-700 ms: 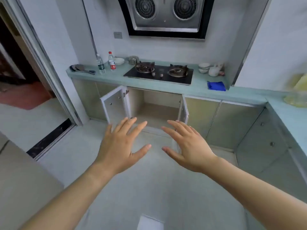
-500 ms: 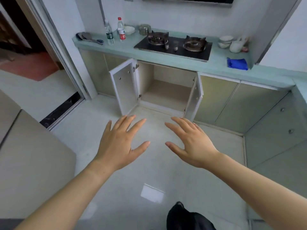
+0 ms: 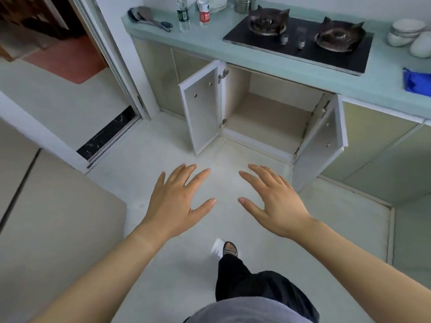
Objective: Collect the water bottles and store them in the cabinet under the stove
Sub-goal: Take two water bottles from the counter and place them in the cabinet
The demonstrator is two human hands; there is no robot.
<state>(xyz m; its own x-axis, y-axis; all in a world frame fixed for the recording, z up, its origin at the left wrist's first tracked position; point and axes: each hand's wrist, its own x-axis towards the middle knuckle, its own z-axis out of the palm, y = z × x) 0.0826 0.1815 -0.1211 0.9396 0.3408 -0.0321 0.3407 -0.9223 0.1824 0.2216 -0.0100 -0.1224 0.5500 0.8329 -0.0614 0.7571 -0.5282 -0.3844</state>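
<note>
Water bottles are not held by either of the hands: the left hand (image 3: pixel 173 203) and the right hand (image 3: pixel 277 201) are both held out empty over the pale tiled floor (image 3: pixel 256 229), palms down and fingers spread, side by side without touching. Below them, a black trouser leg (image 3: pixel 235 271) and a patterned slipper (image 3: pixel 229 249) are seen stepping forward on the floor. Beyond the hands, the beige cabinet (image 3: pixel 268 117) under the stove is seen with both white-edged doors swung outward, the left door (image 3: pixel 201 106) and the right door (image 3: pixel 321 141), and nothing is visible on its bare shelf. Above it, the black glass two-burner gas stove (image 3: pixel 300 40) is set into the pale green tabletop (image 3: pixel 210 40). Farther left on the tabletop, a clear plastic water bottle with a green label (image 3: pixel 183 15) and a clear plastic water bottle with a red label (image 3: pixel 204 12) are stood upright close together, near stacked white plates (image 3: pixel 218 2).
</note>
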